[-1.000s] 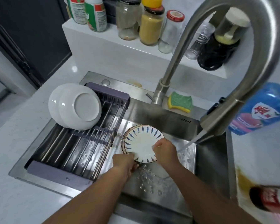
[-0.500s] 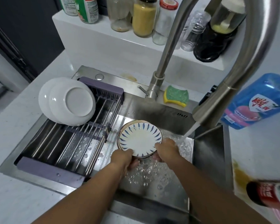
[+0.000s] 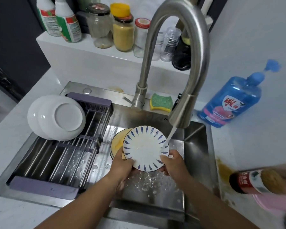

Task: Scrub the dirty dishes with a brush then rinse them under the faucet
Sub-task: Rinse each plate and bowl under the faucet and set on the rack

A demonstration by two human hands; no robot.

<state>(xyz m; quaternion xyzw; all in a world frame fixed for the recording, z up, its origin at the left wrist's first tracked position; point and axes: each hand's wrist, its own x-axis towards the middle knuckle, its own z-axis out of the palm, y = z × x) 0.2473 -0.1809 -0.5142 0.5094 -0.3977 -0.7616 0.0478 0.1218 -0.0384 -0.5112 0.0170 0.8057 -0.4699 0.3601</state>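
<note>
A small white plate with blue leaf marks (image 3: 145, 148) is held tilted over the sink (image 3: 193, 146). My left hand (image 3: 122, 166) grips its lower left rim and my right hand (image 3: 172, 162) grips its lower right rim. Water runs from the steel faucet (image 3: 180, 116) onto the plate's right edge and splashes below. Behind the plate, a yellowish dish (image 3: 116, 142) lies in the sink, partly hidden. No brush is in view.
Two white bowls (image 3: 59, 118) lean on the purple drying rack (image 3: 45, 185) over the sink's left half. A green-yellow sponge (image 3: 161, 102) lies behind the faucet. Right stand a blue soap bottle (image 3: 231, 103) and a red-labelled bottle (image 3: 254, 180). Jars line the back shelf (image 3: 106, 52).
Both hands have lifted the patterned plate up and to the right into the water stream, uncovering the yellowish dish behind it. The camera view has shifted.
</note>
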